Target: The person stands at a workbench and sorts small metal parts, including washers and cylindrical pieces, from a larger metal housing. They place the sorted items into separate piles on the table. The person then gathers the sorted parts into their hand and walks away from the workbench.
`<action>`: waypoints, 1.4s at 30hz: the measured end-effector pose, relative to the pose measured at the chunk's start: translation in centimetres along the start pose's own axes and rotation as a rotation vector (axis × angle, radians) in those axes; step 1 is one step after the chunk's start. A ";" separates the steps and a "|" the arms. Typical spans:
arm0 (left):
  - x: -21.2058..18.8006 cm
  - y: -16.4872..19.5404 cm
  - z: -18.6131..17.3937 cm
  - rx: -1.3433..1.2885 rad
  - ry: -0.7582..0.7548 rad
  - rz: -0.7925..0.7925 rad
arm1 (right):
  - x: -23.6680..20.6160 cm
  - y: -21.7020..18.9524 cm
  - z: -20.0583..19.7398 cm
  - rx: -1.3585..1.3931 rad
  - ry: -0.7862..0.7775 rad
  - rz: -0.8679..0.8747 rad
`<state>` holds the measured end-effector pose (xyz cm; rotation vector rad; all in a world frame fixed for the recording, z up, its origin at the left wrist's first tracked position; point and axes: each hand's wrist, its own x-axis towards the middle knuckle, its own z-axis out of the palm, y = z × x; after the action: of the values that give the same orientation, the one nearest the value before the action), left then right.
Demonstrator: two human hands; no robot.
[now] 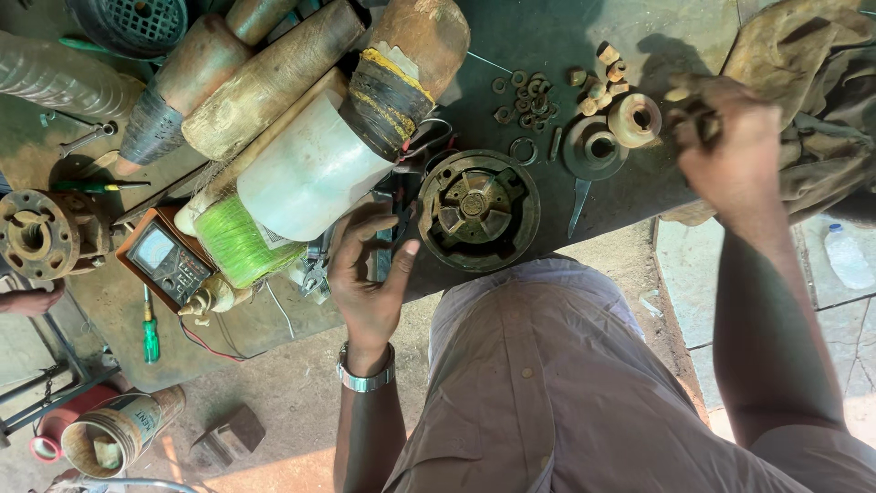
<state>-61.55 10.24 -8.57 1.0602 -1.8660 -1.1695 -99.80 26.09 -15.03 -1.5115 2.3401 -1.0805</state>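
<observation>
We look straight down from a head-worn camera onto a dark, oily workbench (511, 46) crowded with pump or motor parts.

Our left hand (365, 274) rests at the bench's near edge, fingers loosely spread and holding nothing that we can see; the thumb points right, toward a round, rusty impeller housing (478, 210). That housing sits just to the right of the left thumb, close but apart from it, lying flat with its open face up, so it has no long axis to line up with.

Our right hand (725, 151) is farther along the bench, well to the right of the housing. Its fingers are curled tight around a small dark part (701, 123); we cannot tell what that part is. Just left of this hand lie a rusty pulley-like bushing (636, 119) and a flat grey disc with a raised hub (593, 149), and beyond them a scatter of washers and nuts (525, 99).

Of the two hands, the left is plainly nearer the housing; the right is nearer the small loose parts.

Left of the left hand we find a multimeter (169, 260) in an orange case, a spool of green thread (239, 242), a white plastic jar (310, 173) and a green-handled screwdriver (150, 329).
</observation>
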 end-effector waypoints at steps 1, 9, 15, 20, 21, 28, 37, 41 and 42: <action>0.0 0.3 0.4 0.081 -0.001 0.065 | 0.0 -0.5 0.9 -0.051 -0.035 -0.029; 0.5 2.2 4.3 0.483 -0.185 0.163 | 0.6 -4.9 7.5 -0.295 -0.303 -0.128; 0.4 3.0 5.3 0.639 -0.257 0.018 | 0.7 -5.7 9.4 -0.481 -0.185 -0.214; 0.8 1.8 5.1 0.639 -0.299 0.002 | 1.0 -4.9 8.0 -0.239 -0.242 -0.150; 1.1 1.5 5.1 0.639 -0.313 0.017 | 1.2 -4.9 7.6 -0.181 -0.234 -0.167; 3.1 1.8 5.4 0.718 -0.481 -0.066 | 1.9 -6.6 4.5 0.190 -0.186 -0.132; 4.8 2.5 4.7 0.799 -0.545 0.129 | -0.5 -8.1 4.4 0.100 -0.093 -0.057; 5.3 2.1 4.4 0.756 -0.526 0.207 | -1.3 -7.9 4.2 0.112 -0.057 -0.026; 5.4 2.0 4.4 0.754 -0.537 0.200 | -1.5 -7.9 4.2 0.108 -0.050 -0.028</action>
<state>-68.23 7.57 -7.69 0.9393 -2.8944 -0.6604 -91.27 23.48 -13.37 -1.5183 2.1970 -1.1421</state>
